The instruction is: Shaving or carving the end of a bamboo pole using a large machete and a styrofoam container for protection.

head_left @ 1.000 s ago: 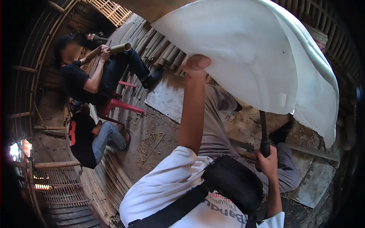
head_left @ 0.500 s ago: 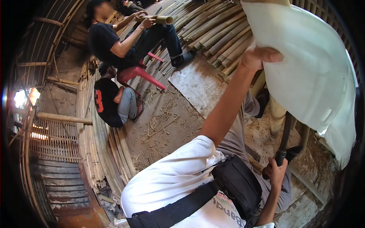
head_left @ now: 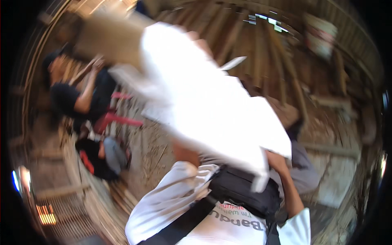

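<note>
We see the left hand (head_left: 201, 44) at the upper edge of a blurred white sheet (head_left: 204, 102), its long axis slanting from left of these fingers down rightward to the half-hidden right hand (head_left: 277, 160); we cannot tell either grip.

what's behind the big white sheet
Past the white sheet show parts of the left forearm, right hand and black bag; their covered parts, and anything the right hand grips, cannot be seen.
</note>
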Motion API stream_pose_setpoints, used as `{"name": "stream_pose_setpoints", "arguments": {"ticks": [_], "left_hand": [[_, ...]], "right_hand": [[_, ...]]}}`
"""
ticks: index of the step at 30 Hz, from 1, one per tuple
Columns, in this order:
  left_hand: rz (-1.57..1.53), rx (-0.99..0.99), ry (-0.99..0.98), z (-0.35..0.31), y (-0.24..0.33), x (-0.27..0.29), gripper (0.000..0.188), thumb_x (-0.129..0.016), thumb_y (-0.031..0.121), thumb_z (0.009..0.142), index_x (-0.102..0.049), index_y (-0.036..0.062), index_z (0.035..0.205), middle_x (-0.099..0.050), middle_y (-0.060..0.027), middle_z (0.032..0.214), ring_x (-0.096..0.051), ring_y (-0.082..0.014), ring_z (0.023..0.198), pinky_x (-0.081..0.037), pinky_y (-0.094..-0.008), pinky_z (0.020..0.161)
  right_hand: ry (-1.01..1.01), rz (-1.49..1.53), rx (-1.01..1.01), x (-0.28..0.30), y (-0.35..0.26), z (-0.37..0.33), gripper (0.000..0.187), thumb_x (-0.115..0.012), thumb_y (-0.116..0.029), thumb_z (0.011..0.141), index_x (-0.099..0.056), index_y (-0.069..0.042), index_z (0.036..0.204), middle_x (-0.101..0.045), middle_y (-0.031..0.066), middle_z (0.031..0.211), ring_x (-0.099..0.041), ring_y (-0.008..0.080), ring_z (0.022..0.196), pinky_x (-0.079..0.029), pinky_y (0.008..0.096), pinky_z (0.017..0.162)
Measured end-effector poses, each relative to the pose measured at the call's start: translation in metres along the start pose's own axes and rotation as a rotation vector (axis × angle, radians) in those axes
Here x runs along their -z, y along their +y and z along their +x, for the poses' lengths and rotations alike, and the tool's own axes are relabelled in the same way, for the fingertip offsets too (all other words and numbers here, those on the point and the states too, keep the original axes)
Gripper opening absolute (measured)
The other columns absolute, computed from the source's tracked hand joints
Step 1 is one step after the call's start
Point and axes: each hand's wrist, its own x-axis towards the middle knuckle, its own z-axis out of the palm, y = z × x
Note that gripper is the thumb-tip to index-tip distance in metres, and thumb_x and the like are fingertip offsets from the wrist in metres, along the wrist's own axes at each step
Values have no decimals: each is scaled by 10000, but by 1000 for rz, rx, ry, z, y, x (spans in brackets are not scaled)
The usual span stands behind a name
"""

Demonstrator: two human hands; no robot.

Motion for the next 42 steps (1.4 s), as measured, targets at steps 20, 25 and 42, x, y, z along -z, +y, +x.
{"name": "stream_pose_setpoints", "arguments": {"ticks": [20,25,42], "left_hand": [[-215,18,-162,9,4,-5,316,-573,315,895,-496,89,1103,-619,-58,868,-630,-202,820,-431,-349,862],[-261,-42,-198,16,-2,-14,319,-617,276,871,-498,79,1092,-640,-70,915,-650,-204,837,-458,-352,882],[-291,-65,-91,-4,4,2,289,-361,300,991,-538,76,1036,-650,-50,869,-643,-184,772,-450,-326,828]], "right_hand": [[-14,16,217,3,-54,-26,234,-576,-104,701,-576,103,811,-577,248,613,-617,348,601,-472,396,600],[72,-12,-120,6,12,-6,200,-588,-110,709,-552,77,771,-544,142,565,-557,205,507,-429,357,502],[7,70,-443,16,36,-16,198,-595,-107,705,-572,56,814,-542,126,555,-558,198,495,-434,352,496]]}}
